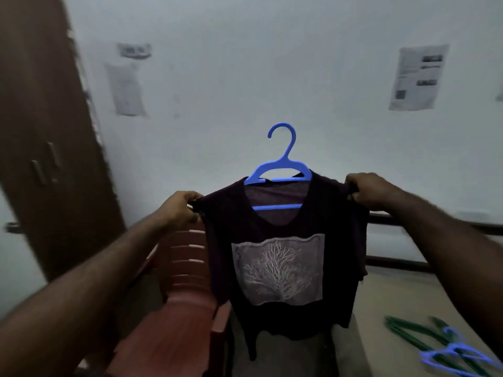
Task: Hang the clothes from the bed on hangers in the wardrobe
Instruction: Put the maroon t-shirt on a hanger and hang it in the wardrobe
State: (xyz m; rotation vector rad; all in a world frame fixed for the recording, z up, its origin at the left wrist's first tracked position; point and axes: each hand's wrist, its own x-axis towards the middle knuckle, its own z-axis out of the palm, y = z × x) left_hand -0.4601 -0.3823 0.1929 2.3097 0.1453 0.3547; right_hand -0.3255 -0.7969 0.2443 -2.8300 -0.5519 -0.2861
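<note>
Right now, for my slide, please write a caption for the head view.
Left hand and right hand hold up a dark T-shirt on a blue hanger.

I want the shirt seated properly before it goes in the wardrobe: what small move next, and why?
Probably the left hand should ease the collar of the dark T-shirt over the bare arm of the blue hanger: that arm pokes out of the neck opening, while the other is covered.
</note>
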